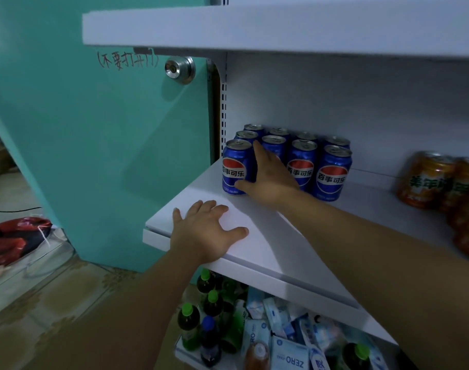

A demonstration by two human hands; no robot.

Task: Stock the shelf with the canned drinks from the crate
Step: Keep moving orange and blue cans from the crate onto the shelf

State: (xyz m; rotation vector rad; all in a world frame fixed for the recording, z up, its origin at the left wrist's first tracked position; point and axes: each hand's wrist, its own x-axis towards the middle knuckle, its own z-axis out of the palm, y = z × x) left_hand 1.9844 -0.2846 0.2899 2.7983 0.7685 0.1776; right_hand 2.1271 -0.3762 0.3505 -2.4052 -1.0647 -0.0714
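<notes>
Nine or so blue cans (pixel 286 158) stand upright in a block at the back left of the shelf (pixel 268 247); crate not in view. Right hand (pixel 270 177) reaches in from the right, fingers (pixel 258 153) wrapped around the front-left can (pixel 234 169), thumb low on its front, can base on the shelf. Left hand (pixel 204 231) lies flat, fingers spread, holding nothing, on the shelf edge just in front. Orange cans (pixel 441 182) sit well apart at right. Likely nudging this can into line.
</notes>
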